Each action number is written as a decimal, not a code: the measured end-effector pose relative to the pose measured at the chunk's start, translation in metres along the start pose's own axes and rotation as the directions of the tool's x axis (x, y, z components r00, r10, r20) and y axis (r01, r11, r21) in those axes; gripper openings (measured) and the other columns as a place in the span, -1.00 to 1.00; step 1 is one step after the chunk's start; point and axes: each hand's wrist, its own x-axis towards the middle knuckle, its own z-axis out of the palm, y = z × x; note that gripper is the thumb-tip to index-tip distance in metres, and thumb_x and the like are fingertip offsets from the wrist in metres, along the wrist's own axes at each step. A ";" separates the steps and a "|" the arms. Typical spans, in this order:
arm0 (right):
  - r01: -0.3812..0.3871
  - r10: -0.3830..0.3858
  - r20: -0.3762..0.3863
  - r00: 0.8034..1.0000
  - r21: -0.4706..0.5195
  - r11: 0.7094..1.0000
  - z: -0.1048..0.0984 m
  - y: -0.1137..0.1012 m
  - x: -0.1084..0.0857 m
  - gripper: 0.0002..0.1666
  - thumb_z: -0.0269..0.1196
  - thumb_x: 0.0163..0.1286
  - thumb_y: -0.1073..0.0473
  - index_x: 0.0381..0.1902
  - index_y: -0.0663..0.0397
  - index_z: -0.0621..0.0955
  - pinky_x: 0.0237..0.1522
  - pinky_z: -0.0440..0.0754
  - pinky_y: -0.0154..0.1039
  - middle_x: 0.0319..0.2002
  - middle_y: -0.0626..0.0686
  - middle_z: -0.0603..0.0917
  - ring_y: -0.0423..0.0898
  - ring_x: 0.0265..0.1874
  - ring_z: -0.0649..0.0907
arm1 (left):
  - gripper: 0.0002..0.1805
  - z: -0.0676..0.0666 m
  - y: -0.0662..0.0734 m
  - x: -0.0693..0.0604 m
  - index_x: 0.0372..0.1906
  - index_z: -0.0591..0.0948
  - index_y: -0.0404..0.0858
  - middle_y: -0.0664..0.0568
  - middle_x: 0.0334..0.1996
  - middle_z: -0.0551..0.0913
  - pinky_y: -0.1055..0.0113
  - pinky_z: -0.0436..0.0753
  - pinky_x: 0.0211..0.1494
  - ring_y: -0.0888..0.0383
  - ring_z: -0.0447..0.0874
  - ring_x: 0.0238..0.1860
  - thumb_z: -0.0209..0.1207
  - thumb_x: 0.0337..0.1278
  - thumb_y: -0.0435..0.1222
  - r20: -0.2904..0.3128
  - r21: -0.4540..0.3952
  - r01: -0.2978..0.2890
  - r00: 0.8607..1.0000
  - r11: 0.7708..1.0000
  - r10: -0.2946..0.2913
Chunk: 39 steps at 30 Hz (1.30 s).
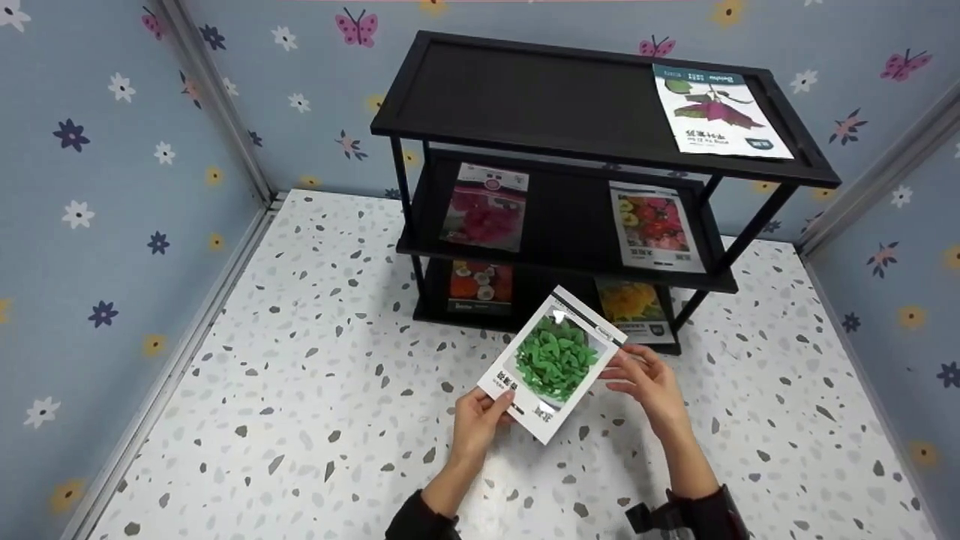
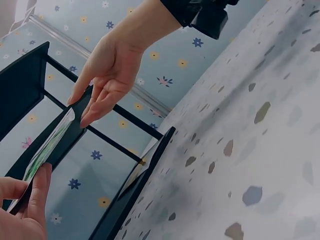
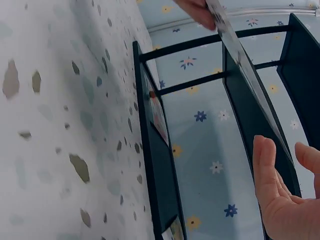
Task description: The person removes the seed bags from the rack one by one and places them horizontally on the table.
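A seed packet (image 1: 556, 363) with a picture of green leaves is held tilted in front of the shelf. At its lower left corner my left hand (image 1: 477, 420) pinches it, thumb on the front and fingers behind. My right hand (image 1: 651, 382) is by the packet's right corner, with thumb and fingers apart around the edge. The right wrist view shows a gap between that thumb and the fingers (image 3: 266, 162), and the packet's edge (image 3: 250, 75) reaches toward it. In the left wrist view the packet (image 2: 50, 145) appears nearly edge-on.
A black three-level shelf (image 1: 525, 97) stands against the patterned wall. A purple-flower packet (image 1: 720, 112) lies on top. The middle level bears a pink-flower packet (image 1: 487, 208) and a red-flower packet (image 1: 658, 227). Below are an orange-and-white one (image 1: 481, 286) and a yellow one (image 1: 634, 309).
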 end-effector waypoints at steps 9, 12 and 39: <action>-0.054 0.055 0.045 0.997 -0.020 0.998 -0.012 -0.002 0.009 -0.50 0.18 0.24 0.13 0.04 0.32 0.38 -0.29 0.57 0.04 -0.21 0.41 0.53 0.28 -0.30 0.58 | -0.72 -0.007 0.000 -0.001 -0.16 0.45 -0.62 -0.28 -0.40 0.62 0.27 0.62 -0.41 0.15 0.61 -0.51 0.12 0.02 -0.49 0.038 0.016 0.048 0.998 0.999 -0.048; -0.022 0.024 0.107 0.994 -0.015 1.000 -0.012 -0.004 0.007 -0.56 0.12 0.28 0.20 0.05 0.34 0.39 -0.32 0.59 -0.02 -0.24 0.36 0.56 0.20 -0.34 0.61 | -0.70 -0.008 0.002 -0.002 -0.14 0.44 -0.62 -0.30 -0.37 0.62 0.20 0.62 -0.37 0.13 0.62 -0.49 0.12 0.02 -0.49 0.061 0.009 0.050 0.997 0.999 -0.051; 0.067 -0.022 -0.152 0.988 0.295 0.953 0.034 -0.008 -0.026 -0.61 0.17 0.22 0.31 -0.04 0.42 0.41 -0.29 0.60 -0.13 -0.29 0.32 0.59 0.07 -0.40 0.64 | -0.52 0.027 -0.040 0.006 -0.01 0.38 -0.59 -0.21 -0.23 0.57 0.24 0.61 -0.28 0.08 0.59 -0.27 0.17 0.04 -0.31 -0.126 -0.181 -0.207 0.974 0.961 0.186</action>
